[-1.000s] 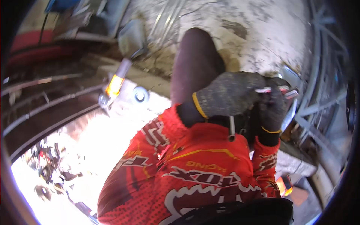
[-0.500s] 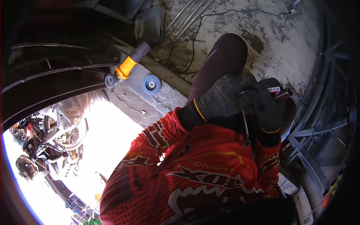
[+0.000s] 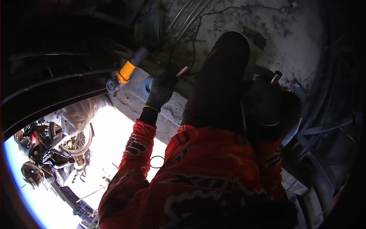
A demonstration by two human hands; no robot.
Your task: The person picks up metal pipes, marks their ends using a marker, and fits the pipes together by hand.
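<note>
My left hand (image 3: 161, 91), in a dark glove with a yellow cuff edge, is closed around a slim stick with a white-and-red label (image 3: 183, 71). It is above the concrete ledge, partly covering a blue abrasive disc (image 3: 147, 86). My right hand (image 3: 263, 100), gloved and in deep shadow, is closed around a short metal tube (image 3: 276, 77) whose end points up. A thin metal rod (image 3: 243, 114) hangs beside this hand; whether the fingers hold it is hidden. A yellow-and-grey angle grinder (image 3: 127, 71) lies on the ledge left of my left hand.
The concrete ledge (image 3: 135, 103) borders a bright opening with bicycle parts (image 3: 78, 141) beyond it. A black cable (image 3: 195, 42) and metal rods (image 3: 190, 17) lie on the floor. Metal bars (image 3: 324, 128) are stacked at the right. My bent knee (image 3: 230, 45) rises between my hands.
My left hand has left my right hand and moved left to the disc, with the labelled stick in it. My right hand stays near my lap with the tube. The picture is darker.
</note>
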